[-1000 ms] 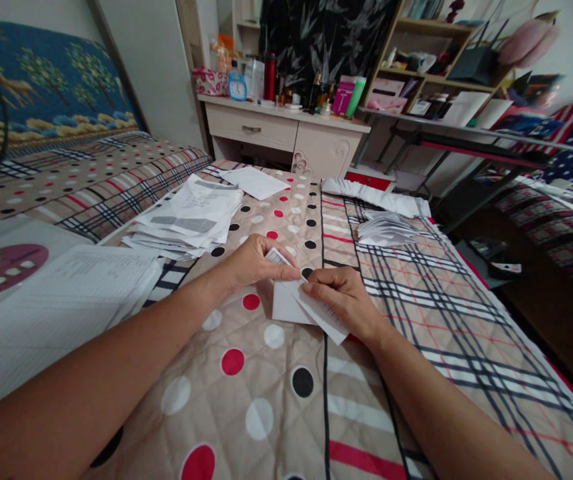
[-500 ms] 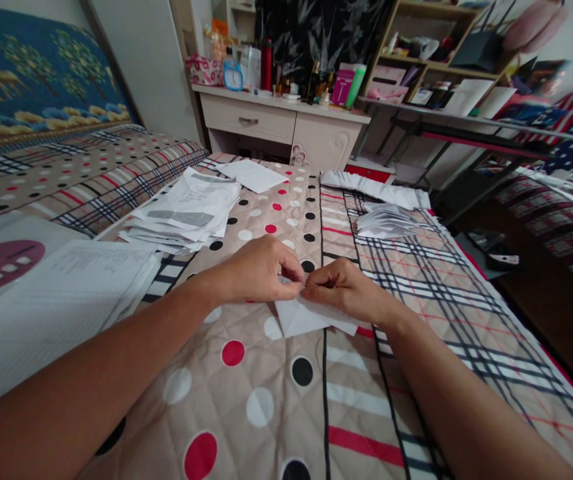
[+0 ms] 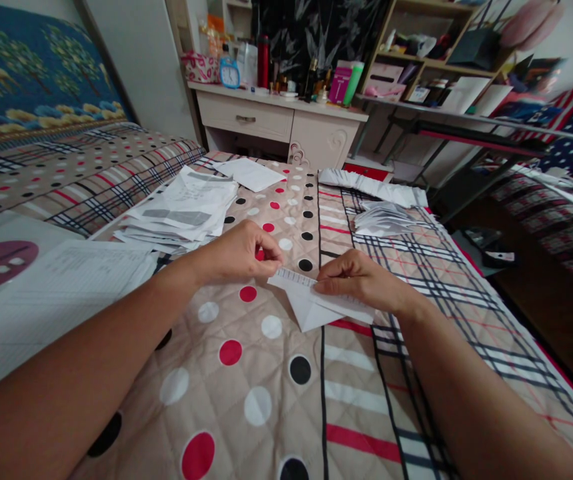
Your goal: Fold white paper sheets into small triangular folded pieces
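The right hand [image 3: 359,283] covers the upper right part of the folded paper [image 3: 311,310], so the creases beneath it are hidden, and the print on the narrow band along the paper's far edge is too small to read. Both forearms run out of view, the left toward 8 o'clock and the right toward 4. Taking that paper as the centre of the dial, it sits just above the bedspread [image 3: 236,413] or on it; which, I cannot tell. The right hand, at about 2 o'clock, has its thumb on the near face and its fingers mostly out of sight behind, clamped on the paper. The left hand [image 3: 239,253], at 10 o'clock, brings thumb and forefinger tips close at the paper's far left corner; whether they pinch it or only touch it, I cannot tell. A heap of loose papers [image 3: 176,210] lies at 10 o'clock, lined sheets [image 3: 61,293] cut off by the picture's edge at 9, a white sheet [image 3: 253,175] at 11, a long crinkled white bundle [image 3: 373,187] at 1, and just nearer, overlapping folded pieces [image 3: 381,220] whose number is unclear.
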Demonstrator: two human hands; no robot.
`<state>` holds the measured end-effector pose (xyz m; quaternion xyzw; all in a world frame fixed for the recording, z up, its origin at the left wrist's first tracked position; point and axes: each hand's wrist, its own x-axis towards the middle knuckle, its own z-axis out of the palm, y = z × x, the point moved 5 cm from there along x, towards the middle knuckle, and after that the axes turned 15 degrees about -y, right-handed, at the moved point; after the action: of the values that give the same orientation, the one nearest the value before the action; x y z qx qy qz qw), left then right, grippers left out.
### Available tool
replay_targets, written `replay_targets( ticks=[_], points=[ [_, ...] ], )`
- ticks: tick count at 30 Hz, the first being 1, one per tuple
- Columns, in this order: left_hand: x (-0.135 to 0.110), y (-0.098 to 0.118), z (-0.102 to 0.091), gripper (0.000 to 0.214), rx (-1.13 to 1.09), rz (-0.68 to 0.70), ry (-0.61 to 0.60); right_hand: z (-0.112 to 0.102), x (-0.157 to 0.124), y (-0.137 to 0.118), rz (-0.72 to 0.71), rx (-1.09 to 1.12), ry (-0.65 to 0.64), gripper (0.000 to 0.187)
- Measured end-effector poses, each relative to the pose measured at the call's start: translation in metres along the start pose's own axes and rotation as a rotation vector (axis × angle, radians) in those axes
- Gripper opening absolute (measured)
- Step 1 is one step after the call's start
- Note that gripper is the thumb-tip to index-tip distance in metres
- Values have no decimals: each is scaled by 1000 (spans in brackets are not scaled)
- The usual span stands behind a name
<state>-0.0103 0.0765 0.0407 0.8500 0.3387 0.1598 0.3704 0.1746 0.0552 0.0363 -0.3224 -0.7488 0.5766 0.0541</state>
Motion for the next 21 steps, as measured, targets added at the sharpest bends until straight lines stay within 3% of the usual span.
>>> replay_targets(
  ticks=[15, 21],
  points=[
    [4, -12, 1, 16, 215, 0, -12, -1, 0, 7, 60, 32, -20, 28],
    [8, -1, 8, 11, 182, 61, 120, 0, 4, 8, 17, -30, -23, 28]
  ],
)
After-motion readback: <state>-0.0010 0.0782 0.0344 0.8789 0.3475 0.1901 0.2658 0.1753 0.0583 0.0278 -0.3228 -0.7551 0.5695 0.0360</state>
